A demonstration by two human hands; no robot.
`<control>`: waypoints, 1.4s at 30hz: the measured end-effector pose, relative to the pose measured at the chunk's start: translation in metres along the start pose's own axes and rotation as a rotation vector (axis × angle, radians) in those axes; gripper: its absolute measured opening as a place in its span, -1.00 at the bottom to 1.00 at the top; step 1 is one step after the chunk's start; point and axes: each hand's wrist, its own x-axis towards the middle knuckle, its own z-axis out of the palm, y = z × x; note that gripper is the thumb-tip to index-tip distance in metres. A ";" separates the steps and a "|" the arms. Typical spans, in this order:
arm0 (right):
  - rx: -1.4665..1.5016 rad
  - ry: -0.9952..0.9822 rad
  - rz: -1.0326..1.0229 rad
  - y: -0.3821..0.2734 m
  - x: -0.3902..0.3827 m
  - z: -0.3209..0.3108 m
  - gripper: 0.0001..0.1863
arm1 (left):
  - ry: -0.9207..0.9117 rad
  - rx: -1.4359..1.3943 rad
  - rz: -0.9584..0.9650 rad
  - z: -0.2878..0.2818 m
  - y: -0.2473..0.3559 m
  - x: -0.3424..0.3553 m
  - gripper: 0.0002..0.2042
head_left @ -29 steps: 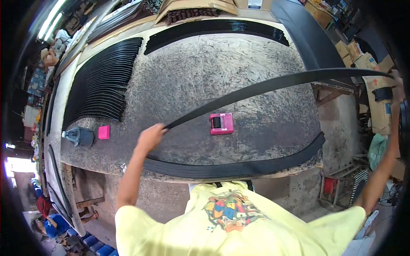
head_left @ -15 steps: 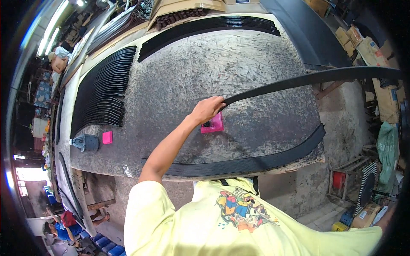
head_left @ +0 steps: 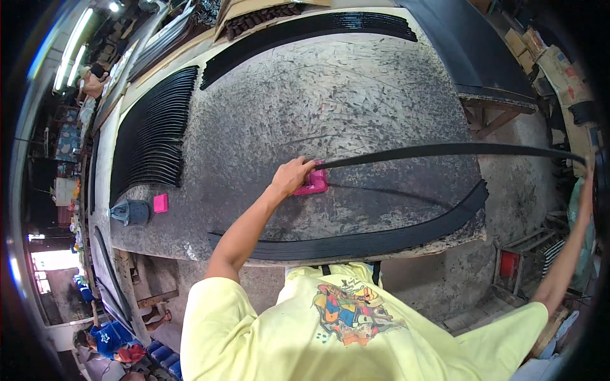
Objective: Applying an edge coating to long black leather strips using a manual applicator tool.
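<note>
A long black flexible strip (head_left: 445, 150) is stretched out above the table, bowing slightly upward. Its left end is pinched in my left hand (head_left: 294, 176), fingers closed, directly over a small pink open box (head_left: 318, 182). My hand hides part of that box and whatever it contains. Far out at the right rim, my right hand (head_left: 588, 166) is at the strip's other end with the arm reaching wide; its fingers look closed around it. A curved pile of similar black strips (head_left: 330, 246) lies along the table's near edge.
On the worn grey table (head_left: 298, 114), black strips are fanned out at the left (head_left: 152, 133), with another row (head_left: 305, 32) along the far edge. A pink square (head_left: 160, 203) lies beside a blue-grey cloth bundle (head_left: 129, 212). Dark sheeting (head_left: 473, 51) covers a second table.
My right hand has come into view at the right rim, and the strip's right part has dropped lower. My left hand has shifted slightly left and down, still holding the strip's end.
</note>
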 end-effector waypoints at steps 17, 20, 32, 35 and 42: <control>0.795 -0.373 -0.129 -0.382 -0.063 0.004 -0.34 | -0.080 0.248 -0.404 0.012 -0.159 -0.219 -0.74; 0.855 -0.311 -0.206 -0.427 -0.067 -0.029 -0.33 | -0.072 0.231 -0.460 0.008 -0.187 -0.262 -0.76; 1.068 -0.171 -0.435 -0.608 -0.096 -0.208 -0.56 | -0.041 0.277 -0.846 -0.008 -0.338 -0.476 -0.74; 1.108 -0.183 -0.474 -0.652 -0.112 -0.258 -0.55 | -0.023 0.286 -0.922 -0.027 -0.373 -0.518 -0.74; 1.234 -0.094 -0.556 -0.745 -0.142 -0.374 -0.57 | -0.114 0.440 -1.188 -0.106 -0.440 -0.639 -0.72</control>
